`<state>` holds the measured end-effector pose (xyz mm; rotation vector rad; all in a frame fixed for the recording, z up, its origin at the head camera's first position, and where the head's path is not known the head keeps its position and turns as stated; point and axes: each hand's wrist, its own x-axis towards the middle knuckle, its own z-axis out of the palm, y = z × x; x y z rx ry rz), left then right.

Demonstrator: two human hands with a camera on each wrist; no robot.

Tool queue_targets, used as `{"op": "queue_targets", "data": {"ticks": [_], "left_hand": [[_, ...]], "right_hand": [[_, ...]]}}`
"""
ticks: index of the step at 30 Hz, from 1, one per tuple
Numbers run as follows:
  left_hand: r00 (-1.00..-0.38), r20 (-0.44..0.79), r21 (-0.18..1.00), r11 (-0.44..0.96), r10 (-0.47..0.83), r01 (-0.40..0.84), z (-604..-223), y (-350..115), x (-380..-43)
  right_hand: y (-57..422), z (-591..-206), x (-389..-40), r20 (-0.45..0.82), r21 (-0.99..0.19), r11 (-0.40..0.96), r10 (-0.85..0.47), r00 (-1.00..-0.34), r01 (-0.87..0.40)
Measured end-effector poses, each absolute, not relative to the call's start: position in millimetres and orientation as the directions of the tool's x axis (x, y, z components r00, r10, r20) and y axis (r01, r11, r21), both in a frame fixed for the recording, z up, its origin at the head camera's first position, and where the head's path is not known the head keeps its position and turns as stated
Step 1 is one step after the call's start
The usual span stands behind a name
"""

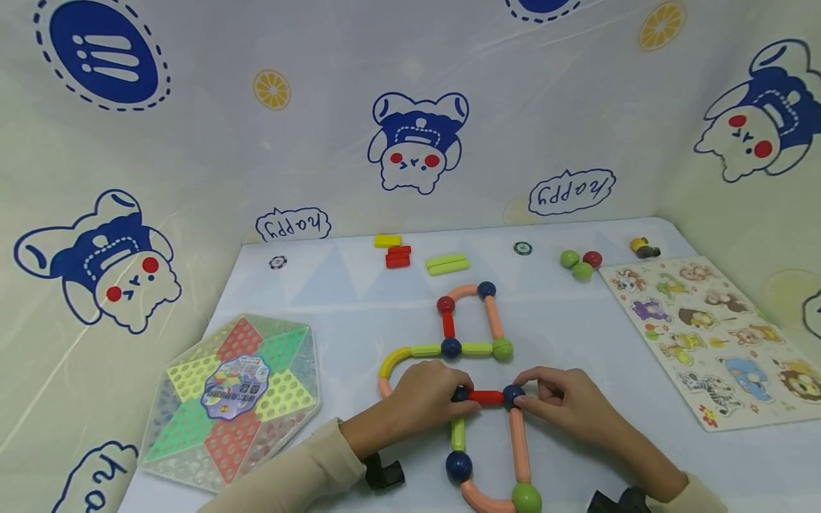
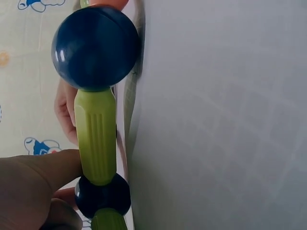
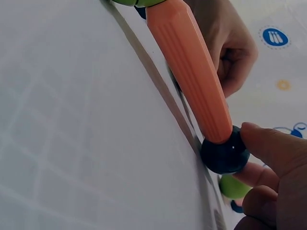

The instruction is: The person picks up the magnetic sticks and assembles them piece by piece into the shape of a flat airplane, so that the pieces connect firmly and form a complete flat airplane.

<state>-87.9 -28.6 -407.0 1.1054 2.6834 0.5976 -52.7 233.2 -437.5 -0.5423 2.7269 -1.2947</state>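
Observation:
My left hand (image 1: 423,395) pinches a dark blue ball (image 1: 459,395) at the left end of a short red rod (image 1: 486,398). At the rod's right end, my right hand (image 1: 573,400) pinches another blue ball (image 3: 224,155) between thumb and fingertips. A long salmon rod (image 3: 192,72) runs from that ball toward a green ball (image 1: 527,497). From the left ball, a green rod (image 2: 97,136) leads to a larger blue ball (image 2: 95,48). A curved salmon piece (image 1: 485,499) joins the lower balls. Behind my hands lies a second loop with a red ball (image 1: 445,305).
A hexagonal patterned case (image 1: 291,427) lies at left, an animal picture board (image 1: 667,356) at right. Toward the back are yellow blocks (image 1: 388,241), red pieces (image 1: 398,261), green rods (image 1: 447,265), loose green balls (image 1: 582,271) with a dark red ball (image 1: 592,259), and a small yellow-black object (image 1: 643,247).

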Motion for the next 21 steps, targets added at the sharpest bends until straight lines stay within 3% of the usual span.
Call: {"op": "queue_targets", "data": {"ticks": [6, 10, 17, 21], "left_hand": [[-0.711, -0.051, 0.421, 0.661, 0.701, 0.621, -405.8, -30.2, -88.5], [-0.716, -0.047, 0.420, 0.664, 0.697, 0.619, -404.5, -31.0, -89.3], [-0.727, 0.006, 0.465, 0.642, 0.686, 0.610, -405.5, -32.9, -87.7], [-0.734, 0.007, 0.492, 0.637, 0.679, 0.594, -405.9, -31.8, -85.9]], "right_hand": [[236.8, -434.5, -61.2, 0.049, -0.753, 0.594, -0.378, -0.925, -0.283], [240.0, -416.1, -86.2, 0.069, -0.683, 0.644, -0.412, -0.908, -0.344], [221.5, -375.2, -179.2, 0.117, -0.501, 0.743, -0.450, -0.885, -0.444], [197.7, -369.6, -235.6, 0.066, -0.401, 0.794, -0.472, -0.879, -0.457]]}}
